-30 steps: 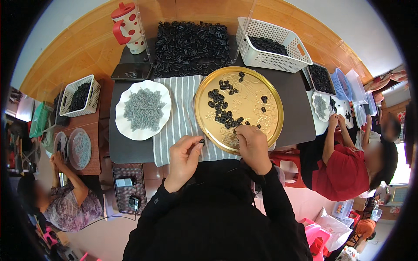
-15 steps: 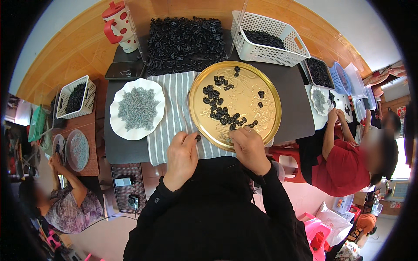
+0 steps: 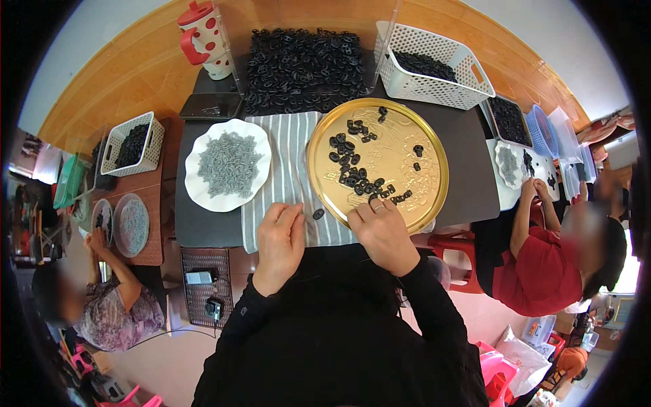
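My left hand is over the near part of a grey-and-white striped cloth. Its thumb and forefinger are pressed together; anything between them is too small to make out. Just right of those fingertips, apart from them, lies one small black oval piece. My right hand, a ring on one finger, bends down over the near rim of a round gold tray. Its fingertips are hidden behind the hand. Black two-holed pieces lie scattered on the tray, some close to that hand.
Left of the cloth, a white scalloped plate holds small grey pieces. Behind stand a heap of black pieces, a white perforated basket and a red-and-white tumbler. People work at tables on the left and right.
The whole view has shifted slightly. My left fingertips have moved away from the black oval piece, which now lies on the cloth. My right hand has moved a little left along the tray's near rim.
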A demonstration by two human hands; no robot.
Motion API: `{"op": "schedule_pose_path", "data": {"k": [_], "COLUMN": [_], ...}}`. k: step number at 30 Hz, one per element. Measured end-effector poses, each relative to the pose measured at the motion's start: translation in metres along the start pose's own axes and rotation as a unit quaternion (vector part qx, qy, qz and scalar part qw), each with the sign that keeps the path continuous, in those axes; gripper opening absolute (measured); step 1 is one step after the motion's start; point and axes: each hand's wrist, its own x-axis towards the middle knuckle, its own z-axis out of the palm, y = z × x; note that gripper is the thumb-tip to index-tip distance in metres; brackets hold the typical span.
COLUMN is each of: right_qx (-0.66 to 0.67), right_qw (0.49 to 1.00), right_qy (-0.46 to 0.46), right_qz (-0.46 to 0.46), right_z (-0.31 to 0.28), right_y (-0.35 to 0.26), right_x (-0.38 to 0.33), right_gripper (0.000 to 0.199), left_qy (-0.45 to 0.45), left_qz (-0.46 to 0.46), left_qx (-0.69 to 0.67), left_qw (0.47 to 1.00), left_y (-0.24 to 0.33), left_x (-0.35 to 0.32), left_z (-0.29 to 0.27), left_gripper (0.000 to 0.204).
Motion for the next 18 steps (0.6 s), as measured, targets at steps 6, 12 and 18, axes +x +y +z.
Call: {"op": "schedule_pose_path", "data": {"k": [6,12,18], "right_qx": [0.092,0.34,0.449], "right_qw": [0.989,0.893,0.827], "right_qy": [0.08,0.203,0.212], "right_qz": [0.083,0.214,0.264], "right_z": [0.013,0.015,0.019], "right_y": [0.014,0.018,0.015], "right_x": [-0.005,-0.028,-0.044], "right_gripper": [0.012,0.013,0.006], "left_qy": [-0.012,-0.045,-0.096], "left_qz": [0.002,0.055,0.098], "left_qx": [-0.005,0.001,0.077], "left_qw": [1.0,0.997,0.988], "left_y": [0.007,0.025,0.038], "left_x": [0.002,0.02,0.032], "left_z": [-0.001,0.014,0.036], "left_gripper": [0.016,0.017,0.026]}}
